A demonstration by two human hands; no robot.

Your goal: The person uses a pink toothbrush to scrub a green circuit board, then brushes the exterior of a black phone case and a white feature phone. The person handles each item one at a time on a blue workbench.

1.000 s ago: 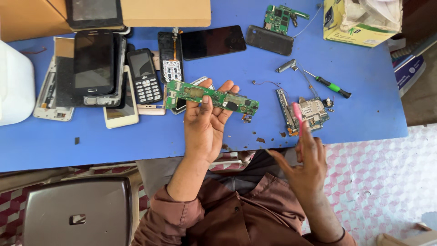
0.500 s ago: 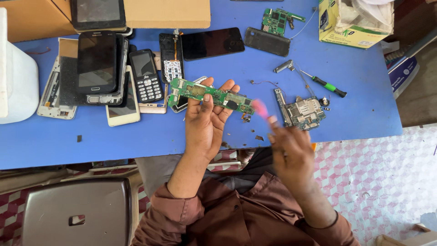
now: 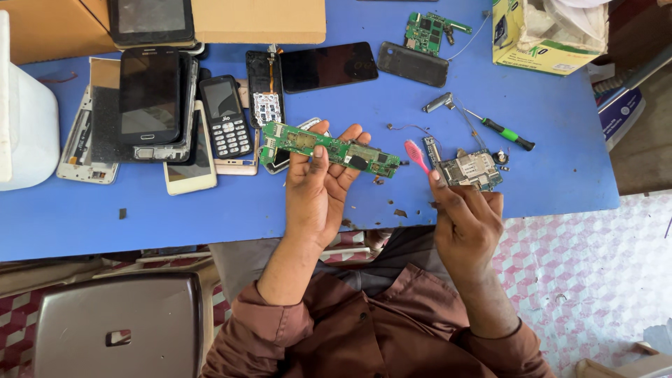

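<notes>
A person seated at a blue counter (image 3: 490, 210) is seen from above, both bare hands raised over its near edge. The left hand (image 3: 318, 196) is closed on a long green circuit board (image 3: 329, 148), thumb on top and fingers behind, holding it level and lengthwise just above the counter. The right hand (image 3: 465, 224) is closed around the handle of a small pink brush (image 3: 417, 155), whose bristled head points up and left, close to the right end of the long board but not touching it.

Just beyond the right hand, a smaller circuit board with metal shields (image 3: 470, 169) lies on the counter. Farther back to the right lies a screwdriver with a green and black handle (image 3: 505, 130), and near it a small grey metal piece (image 3: 438, 103). At the far edge sits another green circuit board (image 3: 427, 31), with a dark phone back cover (image 3: 412, 64) in front of it and a black phone screen (image 3: 327, 66) to its left.

To the left of the held board lie a black keypad phone (image 3: 225, 116), a stack of smartphones and frames (image 3: 150, 101), and an opened phone showing its keypad contacts (image 3: 266, 89). A white plastic container (image 3: 24, 119) stands at the far left, a yellow and green cardboard box (image 3: 546, 35) at the far right corner. A grey stool (image 3: 115, 325) stands below the counter on the left.
</notes>
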